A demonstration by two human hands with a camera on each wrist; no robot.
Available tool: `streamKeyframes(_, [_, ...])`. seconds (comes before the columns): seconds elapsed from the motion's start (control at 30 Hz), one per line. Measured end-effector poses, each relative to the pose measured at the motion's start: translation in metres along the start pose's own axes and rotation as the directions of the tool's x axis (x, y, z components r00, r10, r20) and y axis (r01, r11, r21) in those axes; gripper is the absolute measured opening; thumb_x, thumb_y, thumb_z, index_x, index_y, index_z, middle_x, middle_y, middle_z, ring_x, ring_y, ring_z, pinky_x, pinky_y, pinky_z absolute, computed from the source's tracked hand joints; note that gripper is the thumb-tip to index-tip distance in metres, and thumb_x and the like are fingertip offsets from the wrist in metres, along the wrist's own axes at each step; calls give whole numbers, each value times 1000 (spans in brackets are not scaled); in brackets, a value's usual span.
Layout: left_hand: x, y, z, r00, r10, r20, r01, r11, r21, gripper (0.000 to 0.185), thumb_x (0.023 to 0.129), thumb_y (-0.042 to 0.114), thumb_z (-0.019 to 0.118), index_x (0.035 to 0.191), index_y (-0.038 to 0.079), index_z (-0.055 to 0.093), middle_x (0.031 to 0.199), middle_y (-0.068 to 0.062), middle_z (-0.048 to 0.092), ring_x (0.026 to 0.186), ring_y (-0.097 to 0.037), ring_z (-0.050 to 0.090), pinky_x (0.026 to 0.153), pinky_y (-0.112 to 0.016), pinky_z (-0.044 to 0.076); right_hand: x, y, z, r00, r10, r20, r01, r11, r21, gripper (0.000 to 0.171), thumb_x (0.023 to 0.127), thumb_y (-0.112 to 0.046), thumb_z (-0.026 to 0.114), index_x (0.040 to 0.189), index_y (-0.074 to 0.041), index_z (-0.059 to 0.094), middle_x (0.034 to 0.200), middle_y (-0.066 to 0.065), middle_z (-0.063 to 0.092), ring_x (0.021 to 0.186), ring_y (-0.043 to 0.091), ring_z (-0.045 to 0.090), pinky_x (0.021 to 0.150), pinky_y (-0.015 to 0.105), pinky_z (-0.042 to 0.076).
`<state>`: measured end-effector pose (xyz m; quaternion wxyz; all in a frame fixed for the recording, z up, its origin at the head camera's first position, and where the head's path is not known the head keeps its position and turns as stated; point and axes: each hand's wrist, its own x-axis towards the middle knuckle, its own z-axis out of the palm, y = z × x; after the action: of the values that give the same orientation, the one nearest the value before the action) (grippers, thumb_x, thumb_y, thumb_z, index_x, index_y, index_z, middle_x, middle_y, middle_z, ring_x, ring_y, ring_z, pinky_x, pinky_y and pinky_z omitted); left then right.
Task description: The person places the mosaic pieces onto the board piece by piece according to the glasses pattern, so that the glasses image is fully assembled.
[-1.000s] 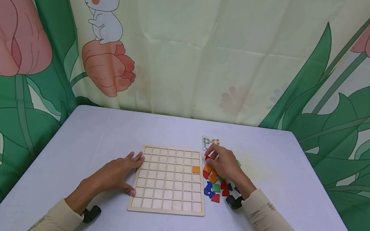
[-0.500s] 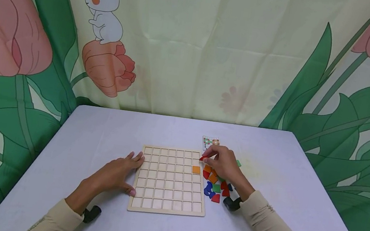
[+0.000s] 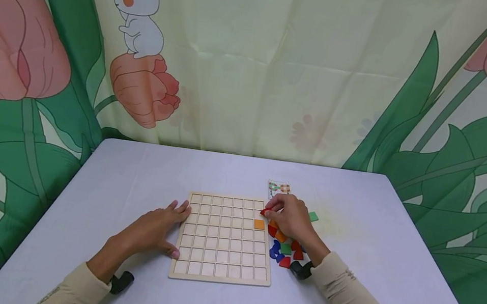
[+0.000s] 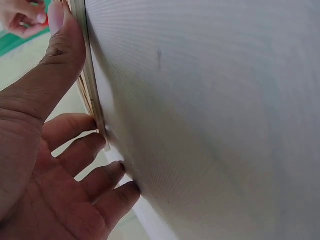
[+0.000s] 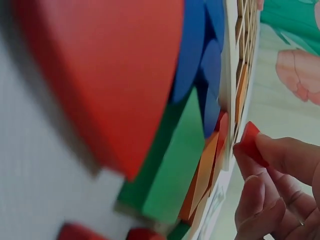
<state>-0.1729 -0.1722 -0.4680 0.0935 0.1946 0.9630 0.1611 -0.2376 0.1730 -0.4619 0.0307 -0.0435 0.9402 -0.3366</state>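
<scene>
A square wooden grid board [image 3: 217, 243] lies on the table, with one orange square tile [image 3: 259, 224] in a cell near its upper right. My left hand [image 3: 155, 227] rests along the board's left edge, fingers spread and thumb near the lower corner. At the upper right corner, my right hand [image 3: 292, 217] pinches a small red tile [image 5: 252, 145] between thumb and fingertip. In the head view this tile overlaps the board's right rim. Its full outline is partly hidden by the fingers.
Right of the board lie loose pieces, among them blue curved pieces [image 3: 275, 248], a green tile [image 3: 286, 248] and a red tile [image 3: 285, 262]. Another green piece [image 3: 313, 216] lies apart. A small patterned card [image 3: 278, 186] lies behind the right hand.
My right hand has picked the red tile off the pile's top and carried it slightly left to the board's right rim. My left hand stays where it was.
</scene>
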Motion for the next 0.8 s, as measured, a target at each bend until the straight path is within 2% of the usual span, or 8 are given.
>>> streamKeyframes(0.17, [0,-1,1,1000,2,3,-2,1000,0,118,56,44,93,154,11,36,163,-8,29,151,-37,25,111,-59,38,0,-3,1,1000,15,-17,-15,1000,3,7,85,-25,81,87,-26,75,89,-4,71,79,20,59,55,29,49])
streamKeyframes(0.37, [0,-2,1,1000,1,2,-1,1000,-4,119,55,44,93,154,10,36,163,-8,28,152,-37,25,111,-58,38,1,-5,2,999,37,-36,-36,999,11,6,85,-25,80,82,-26,75,80,-2,68,69,21,58,50,29,47])
streamKeyframes(0.7, [1,-1,1,1000,-8,5,8,1000,10,119,56,45,92,154,11,36,163,-8,28,152,-37,25,111,-59,38,2,-5,7,999,34,24,-33,998,-48,8,85,-27,79,91,-23,74,75,-3,68,62,16,61,52,29,50])
streamKeyframes(0.8, [0,0,1,1000,-8,4,8,1000,6,119,56,45,92,154,10,36,163,-8,28,152,-37,25,111,-60,37,2,-6,8,999,16,36,-14,998,-61,7,85,-26,79,89,-22,74,74,-3,67,62,16,60,51,29,49])
